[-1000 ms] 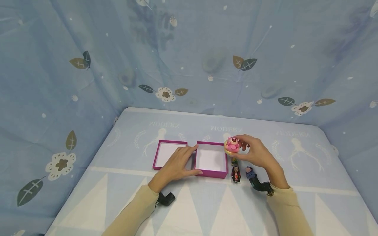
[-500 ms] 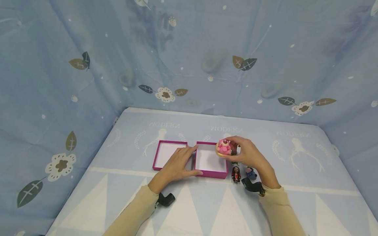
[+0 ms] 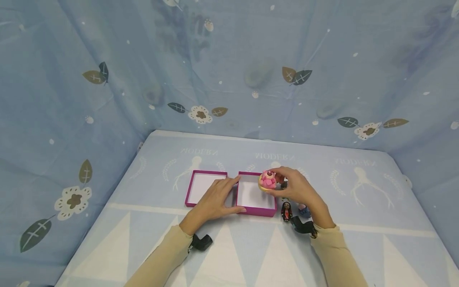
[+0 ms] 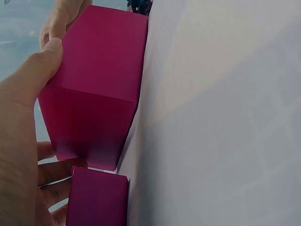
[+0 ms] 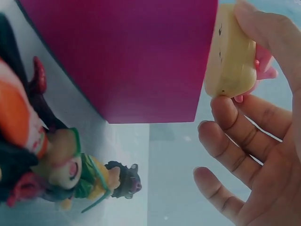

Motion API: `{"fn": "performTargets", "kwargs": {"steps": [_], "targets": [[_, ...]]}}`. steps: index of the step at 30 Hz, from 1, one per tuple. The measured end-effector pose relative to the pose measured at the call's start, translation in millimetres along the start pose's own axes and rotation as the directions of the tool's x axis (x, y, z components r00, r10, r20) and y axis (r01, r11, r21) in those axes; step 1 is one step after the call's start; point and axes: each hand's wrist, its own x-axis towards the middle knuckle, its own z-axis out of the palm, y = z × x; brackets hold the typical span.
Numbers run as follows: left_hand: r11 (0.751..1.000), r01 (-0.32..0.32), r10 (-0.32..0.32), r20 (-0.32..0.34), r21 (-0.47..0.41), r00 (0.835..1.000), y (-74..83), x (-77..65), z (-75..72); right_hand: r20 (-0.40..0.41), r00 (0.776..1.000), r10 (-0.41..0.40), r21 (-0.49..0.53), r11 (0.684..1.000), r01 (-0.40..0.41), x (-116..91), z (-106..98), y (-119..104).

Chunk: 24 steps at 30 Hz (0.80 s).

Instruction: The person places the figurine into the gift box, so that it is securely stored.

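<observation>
My right hand (image 3: 295, 186) pinches a pink bear figurine (image 3: 267, 181) with a yellow base between thumb and fingers. The figurine is over the right part of an uncovered magenta box (image 3: 256, 211) with a white inside. In the right wrist view its pale yellow base (image 5: 231, 56) shows beyond the box wall, with the thumb on one side and fingertips on the other. My left hand (image 3: 212, 200) grips the box's near left corner, thumb on the front wall's rim and fingers at the left wall. The thumb (image 4: 40, 66) shows clearly in the left wrist view.
A shallow magenta-rimmed lid (image 3: 188, 195) lies left of the box, partly behind my left hand. Right of the box lie a long-haired doll (image 3: 286, 211) in red, a blue figurine (image 3: 304, 211) and a figurine in green and yellow (image 5: 89, 181). A patterned cloth covers the table (image 3: 236, 255).
My right hand has carried the bear figurine leftward, from beside the box's right edge to over its opening. The left hand and the box have stayed put.
</observation>
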Motion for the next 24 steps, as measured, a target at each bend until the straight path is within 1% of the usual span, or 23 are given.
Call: {"fn": "performTargets", "kwargs": {"steps": [6,12,15,24], "targets": [[1.0,0.013,-0.013,0.007,0.0,1.0,0.4,-0.1,-0.4,-0.012,1.0,-0.024,0.027,0.999,0.025,1.1,5.4,0.7],[1.0,0.023,-0.023,0.019,0.004,1.0,1.2,-0.3,-1.5,-0.009,1.0,0.006,0.014,1.0,-0.006,2.0,12.0,0.2],[0.999,0.031,-0.032,0.028,0.004,0.999,1.5,-0.2,-1.7,-0.012,1.0,0.003,0.008,1.0,-0.003,2.3,13.5,-0.9],[1.0,0.014,-0.014,0.012,0.0,1.0,1.1,-0.3,-0.9,-0.087,0.995,-0.056,0.001,0.998,0.056,2.9,17.2,4.8]]}}
